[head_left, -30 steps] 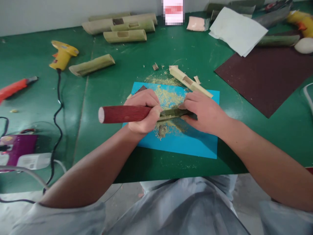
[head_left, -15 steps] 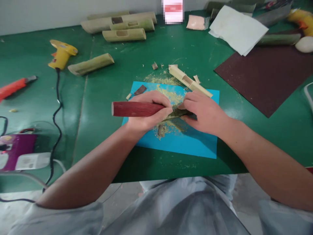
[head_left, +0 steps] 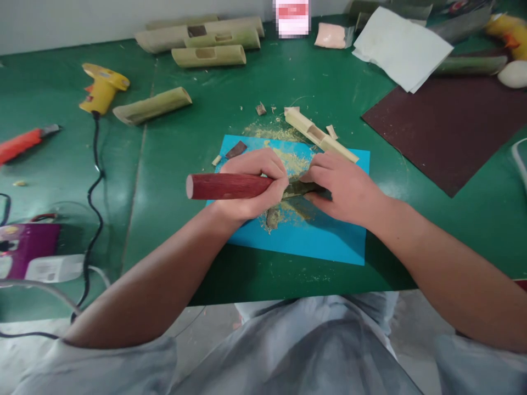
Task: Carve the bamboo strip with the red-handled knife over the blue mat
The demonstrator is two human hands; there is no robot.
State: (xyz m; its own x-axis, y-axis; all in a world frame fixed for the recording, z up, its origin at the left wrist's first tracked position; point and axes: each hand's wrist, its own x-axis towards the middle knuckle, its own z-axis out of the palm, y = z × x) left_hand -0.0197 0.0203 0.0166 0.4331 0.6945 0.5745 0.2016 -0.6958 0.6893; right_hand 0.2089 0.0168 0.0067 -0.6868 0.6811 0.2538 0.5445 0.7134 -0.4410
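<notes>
My left hand (head_left: 257, 184) is closed round a tool with a thick red wooden handle (head_left: 228, 186); the handle points left and its working end is hidden by my fingers. My right hand (head_left: 341, 186) pinches a dark green bamboo piece (head_left: 298, 187), partly covered by my fingers. Both hands are close together over a blue sheet (head_left: 329, 247). Yellowish shavings (head_left: 294, 162) lie scattered around them. Just behind my right hand rests a pale bamboo strip (head_left: 317, 134) with a rectangular cut-out. A small bamboo scrap (head_left: 272, 218) sits in front of the hands.
Several bamboo tubes (head_left: 209, 56) lie at the back wall. A yellow glue gun (head_left: 102, 90), a red-handled tool (head_left: 20, 145) and a purple box (head_left: 35, 249) with cables are at left. White paper (head_left: 403, 49) overlaps a dark brown sheet (head_left: 444, 131) at right.
My left hand and the red handle have shifted slightly left, and the handle's end sits a little lower. My right hand stays almost in place on the bamboo piece.
</notes>
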